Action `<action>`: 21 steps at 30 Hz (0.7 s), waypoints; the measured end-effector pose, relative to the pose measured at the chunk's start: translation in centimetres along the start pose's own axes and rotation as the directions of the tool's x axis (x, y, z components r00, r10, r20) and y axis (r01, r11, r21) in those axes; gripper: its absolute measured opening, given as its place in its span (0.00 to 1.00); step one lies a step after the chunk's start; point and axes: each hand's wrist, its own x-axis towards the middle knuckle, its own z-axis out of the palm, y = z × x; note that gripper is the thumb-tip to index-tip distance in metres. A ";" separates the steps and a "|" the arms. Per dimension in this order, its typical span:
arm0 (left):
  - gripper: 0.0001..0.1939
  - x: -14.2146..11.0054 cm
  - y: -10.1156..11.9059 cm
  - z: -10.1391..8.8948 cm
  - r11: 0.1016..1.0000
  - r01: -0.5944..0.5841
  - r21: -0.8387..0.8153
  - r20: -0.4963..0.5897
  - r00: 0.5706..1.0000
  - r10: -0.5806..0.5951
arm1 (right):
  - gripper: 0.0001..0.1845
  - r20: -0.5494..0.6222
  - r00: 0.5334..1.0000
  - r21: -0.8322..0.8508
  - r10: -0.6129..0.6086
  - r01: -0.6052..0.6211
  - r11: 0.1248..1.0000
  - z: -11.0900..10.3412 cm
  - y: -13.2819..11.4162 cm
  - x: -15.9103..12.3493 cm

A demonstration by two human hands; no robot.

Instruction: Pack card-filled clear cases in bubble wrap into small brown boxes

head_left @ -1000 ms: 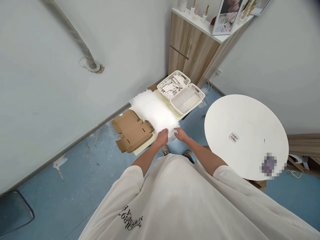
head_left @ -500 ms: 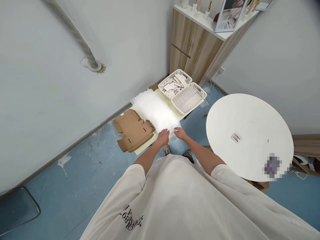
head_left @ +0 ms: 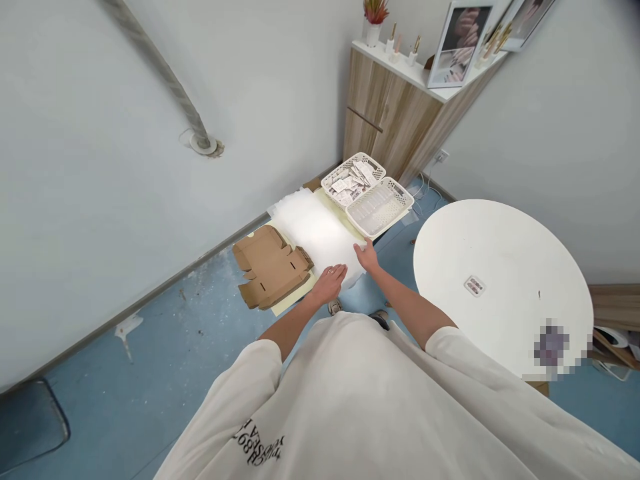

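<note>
A stack of thin white translucent sheets lies across a low pale-yellow-topped table. My left hand rests at the stack's near end, fingers stretched out and lying flat. At the right edge of the stack is my right hand, thumb apart from the fingers and nothing visible in it. Left of the sheets, an unfolded brown cardboard box lies flat, close to my left wrist.
Beyond the sheets stand a white basket of small printed packets and a white basket of clear plastic pieces. A round white table is on the right, holding a small clear case. A wood-grain cabinet stands behind.
My right hand has moved up along the right edge of the sheets, its thumb spreading. My left hand has shifted slightly right and flattened on the near end. The view has tilted a little.
</note>
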 end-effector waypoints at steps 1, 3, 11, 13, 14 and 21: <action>0.36 -0.3 0.4 -0.1 1.000 -0.026 0.001 0.011 1.000 0.026 | 0.35 -0.011 1.000 -0.011 -0.026 0.026 1.000 -0.3 -0.4 0.3; 0.37 -0.6 1.1 -0.2 0.997 -0.071 -0.002 0.028 0.997 0.071 | 0.33 -0.005 0.996 -0.046 -0.091 0.090 0.995 -0.8 -1.3 0.7; 0.29 1.4 2.6 -0.7 0.997 -0.034 -0.064 -0.102 0.994 0.027 | 0.29 0.054 0.951 -0.030 -0.305 0.307 0.951 -4.8 -4.4 -0.3; 0.30 3.1 3.0 -1.0 0.996 0.019 -0.092 -0.149 0.988 -0.032 | 0.29 0.024 0.941 -0.005 -0.336 0.337 0.942 -6.7 -4.7 -0.8; 0.30 4.1 3.3 -1.2 0.994 0.042 -0.101 -0.167 0.984 -0.059 | 0.28 -0.016 0.933 0.008 -0.359 0.359 0.933 -7.7 -4.7 -1.0; 0.33 11.8 8.0 -2.4 0.997 -0.021 -0.076 -0.172 0.985 0.008 | 0.23 -0.290 0.917 0.037 -0.274 0.297 0.954 -16.0 0.7 -0.7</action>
